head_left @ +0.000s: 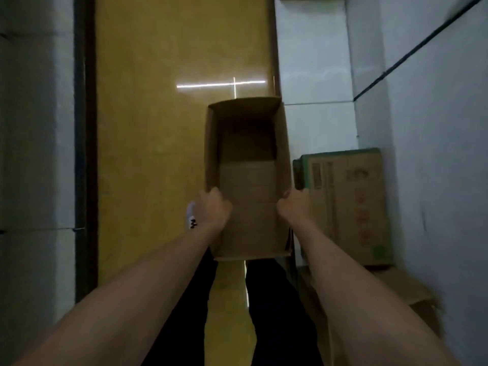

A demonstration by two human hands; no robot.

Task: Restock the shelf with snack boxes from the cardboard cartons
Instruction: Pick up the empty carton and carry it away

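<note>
An open brown cardboard carton [248, 178] is held out in front of me above the yellow floor. Its inside looks empty, with only the bottom flaps showing. My left hand [214, 207] grips the carton's left wall near the rim. My right hand [294, 204] grips the right wall, fingers curled over the edge. No snack boxes or shelf are in view.
A closed printed carton with green edges [346, 204] stands to the right against the white wall [435, 154]. Another brown carton [406, 289] lies below it. A dark vertical strip [84, 143] borders the yellow floor [158, 128] on the left. A white shoe [191, 215] shows under my left wrist.
</note>
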